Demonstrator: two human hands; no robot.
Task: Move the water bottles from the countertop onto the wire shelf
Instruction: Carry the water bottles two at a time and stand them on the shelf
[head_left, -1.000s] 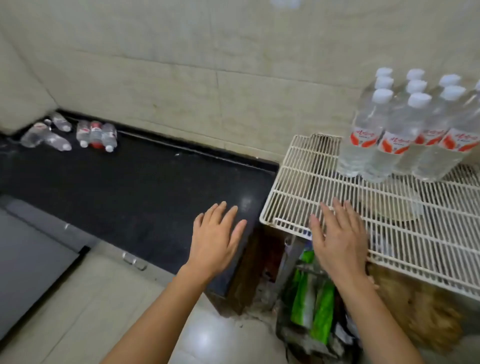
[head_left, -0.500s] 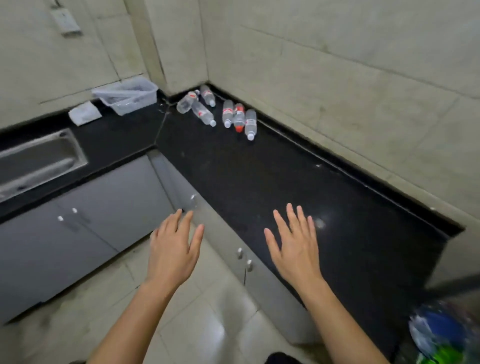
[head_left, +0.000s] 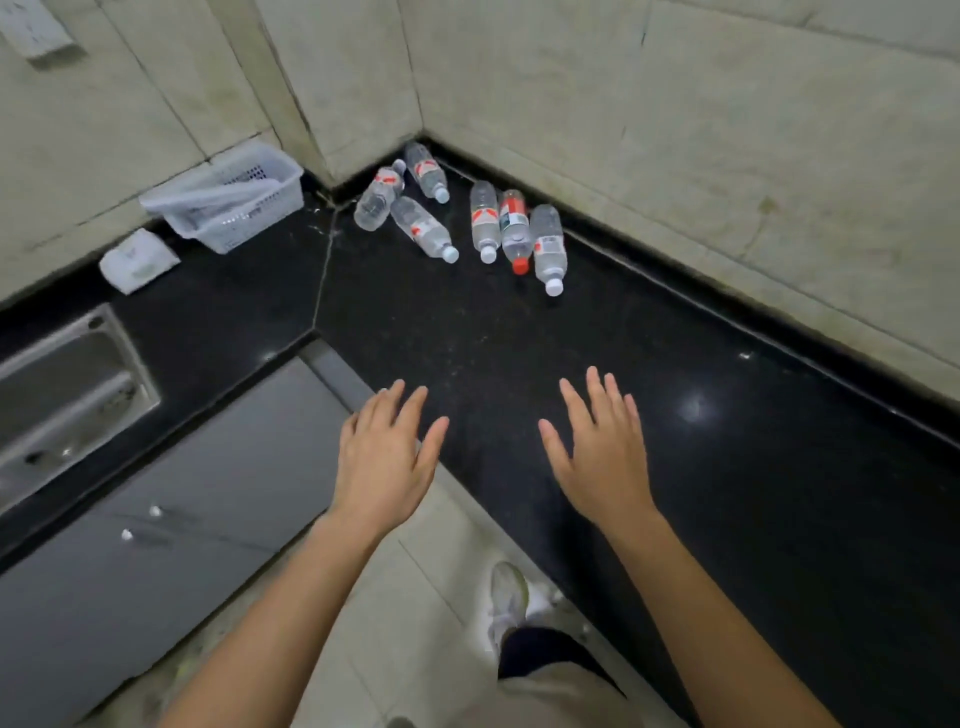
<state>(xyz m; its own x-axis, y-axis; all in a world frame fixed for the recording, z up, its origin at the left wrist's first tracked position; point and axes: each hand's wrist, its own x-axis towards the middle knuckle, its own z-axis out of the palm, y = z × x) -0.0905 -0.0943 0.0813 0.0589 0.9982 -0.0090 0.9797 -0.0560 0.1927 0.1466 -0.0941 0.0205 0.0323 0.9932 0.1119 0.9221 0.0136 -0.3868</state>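
Several clear water bottles lie on their sides in the far corner of the black countertop (head_left: 519, 353). Three of them lie side by side: a white-capped one (head_left: 484, 221), a red-capped one (head_left: 514, 228) and another white-capped one (head_left: 548, 248). Left of these lie three more, one of them pointing toward me (head_left: 423, 228). My left hand (head_left: 382, 462) hovers over the counter's front edge with fingers spread, holding nothing. My right hand (head_left: 602, 452) hovers over the counter, also open and empty. Both hands are well short of the bottles. The wire shelf is out of view.
A white plastic basket (head_left: 228, 205) and a white folded packet (head_left: 137, 260) sit on the counter's left run. A steel sink (head_left: 67, 395) is set in at far left. Grey cabinet doors (head_left: 171, 509) and tiled floor lie below; my shoe (head_left: 509, 597) is on the floor.
My view has swung left, away from the wire shelf, to the counter corner. I have stepped closer to the bottles, and both empty hands have moved forward over the counter.
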